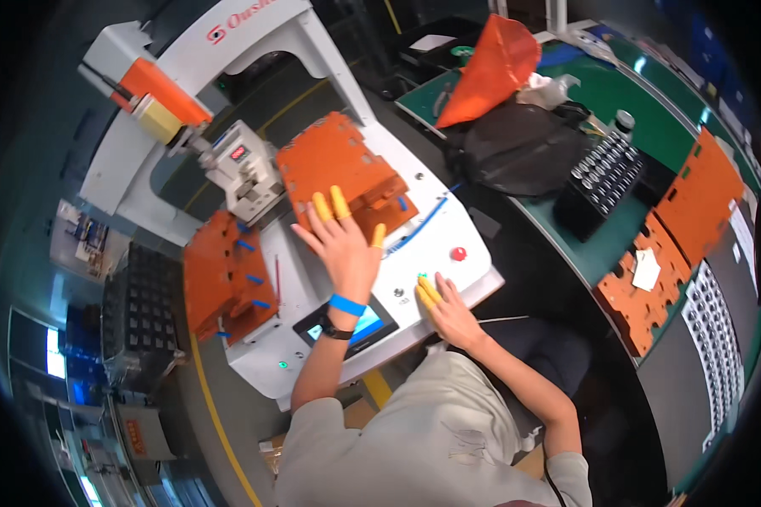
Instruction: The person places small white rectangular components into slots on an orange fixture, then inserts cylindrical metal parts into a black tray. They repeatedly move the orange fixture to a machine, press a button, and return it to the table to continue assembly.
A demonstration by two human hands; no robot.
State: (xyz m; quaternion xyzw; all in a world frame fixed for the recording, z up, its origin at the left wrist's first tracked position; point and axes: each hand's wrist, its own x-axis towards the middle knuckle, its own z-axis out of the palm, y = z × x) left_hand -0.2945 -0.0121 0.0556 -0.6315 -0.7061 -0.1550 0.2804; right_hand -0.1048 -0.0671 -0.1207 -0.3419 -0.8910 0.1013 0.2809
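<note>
Orange fixture [325, 156] at the spread left hand's [347, 253] fingertips

From where I stand, the orange fixture lies on the bed of a white machine [452, 224], just right of a white unit [258, 160] with a red-lit display. The left hand is spread wide over the fixture's near edge, gripping nothing that I can see; whether its yellow-capped fingers press down, I cannot tell. A blue band [347, 305] and a dark watch [336, 333] circle that forearm. The right hand [452, 319], fingers stretched out and close together, is at a green-lit button [423, 276] on the machine's near right. A red button [457, 253] sits farther right. Left of the fixture stands a second orange block [220, 270] with blue pegs [254, 280]. Off to the far right, a green table [659, 110] bears a black bag [520, 148] and a black rack [600, 182] of metal parts.
</note>
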